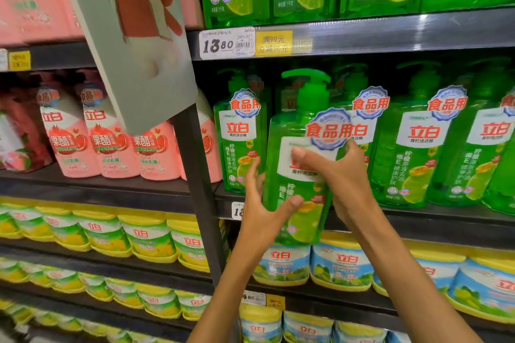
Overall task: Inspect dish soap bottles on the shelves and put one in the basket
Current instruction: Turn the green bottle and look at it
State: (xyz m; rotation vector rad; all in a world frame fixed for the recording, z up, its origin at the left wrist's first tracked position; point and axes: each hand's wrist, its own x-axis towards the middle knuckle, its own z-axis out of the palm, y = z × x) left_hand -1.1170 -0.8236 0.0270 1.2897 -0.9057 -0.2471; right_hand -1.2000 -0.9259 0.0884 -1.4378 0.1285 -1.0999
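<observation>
Both hands hold one translucent green plastic dish soap bottle with a green pump top [299, 153] out in front of the dark metal shelf [390, 33], lifted off the shelf board and tilted slightly to the right. The left hand [264, 203] cups the bottle's lower left side, thumb curled across the front near the lime picture, fingers reaching up along the left edge. The right hand [342, 175] wraps the bottle's right side at label height, thumb pressed flat over the white label, fingers curled round the back. The bottle sits between the two hands, pump above both, base just below the left thumb.

Behind it, a row of matching green pump bottles [418, 147] stands upright along the front edge of the same shelf board, one just left of the held bottle and several to the right. A white price tag reading 13.80 [227, 43] and a yellow promo tag [274, 43] are clipped to the front edge of the shelf above. Pink pomegranate-print soap bottles [92, 145] fill the left bay. Yellow-capped tubs [338, 264] line the shelf below. A grey hanging sign card [133, 36] juts out at upper left.
</observation>
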